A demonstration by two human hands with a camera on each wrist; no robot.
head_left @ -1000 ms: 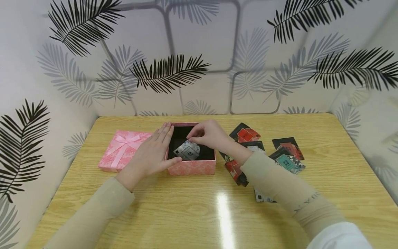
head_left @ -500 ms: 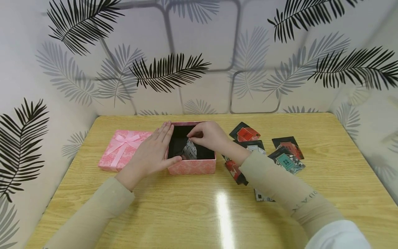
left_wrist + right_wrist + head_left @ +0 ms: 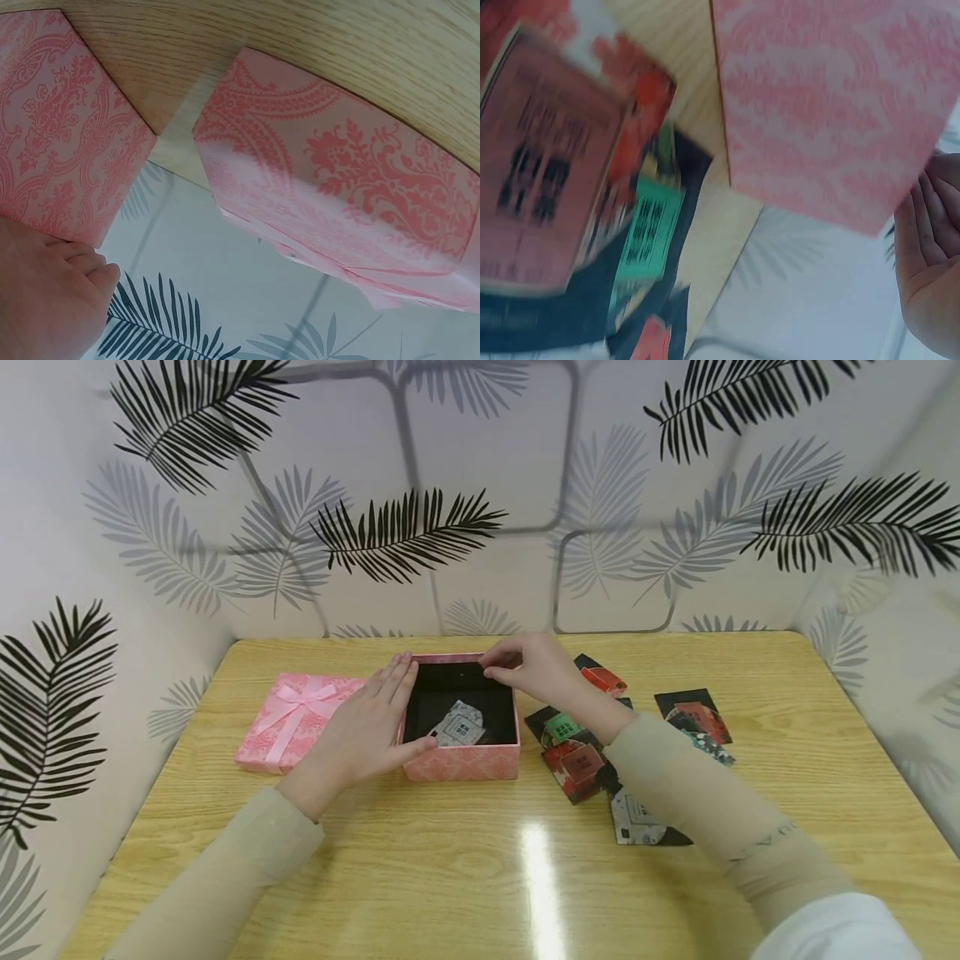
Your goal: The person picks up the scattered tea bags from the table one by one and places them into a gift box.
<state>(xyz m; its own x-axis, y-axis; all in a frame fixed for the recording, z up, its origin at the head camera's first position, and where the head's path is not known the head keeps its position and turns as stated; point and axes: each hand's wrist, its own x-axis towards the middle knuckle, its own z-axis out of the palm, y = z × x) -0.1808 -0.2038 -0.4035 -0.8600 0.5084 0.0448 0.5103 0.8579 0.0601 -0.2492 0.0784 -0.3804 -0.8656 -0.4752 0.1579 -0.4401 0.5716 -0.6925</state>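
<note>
Head view shows a pink box (image 3: pixel 461 767) with no lid on it, sitting near the middle of the wooden table (image 3: pixel 420 860). Its inside is black, and one grey and white packet (image 3: pixel 461 727) lies in it, close to the near wall. That wall hides the packet's lower edge, so I can't tell how flat it lies.

The left hand (image 3: pixel 363 727) rests along the left side of the box. Its fingers are straight and side by side, and the thumb sticks out toward the near side. It pinches nothing.

The right hand (image 3: pixel 536 672) is up at the far right corner of the box. Its finger and thumb are bent, with a tiny gap between the tips, and I see nothing in them. I can't tell if they touch the rim.

Left of the box is the pink lid (image 3: pixel 296 722), with its bow on top. Right of the box, more packets lie in a messy bunch, partly under the right sleeve (image 3: pixel 675 785): a green-labelled packet (image 3: pixel 561 727), a dark red packet (image 3: pixel 576 770) and a pale grey packet (image 3: pixel 637 818) nearest to me. An orange-red packet (image 3: pixel 697 714) lies farther right.
</note>
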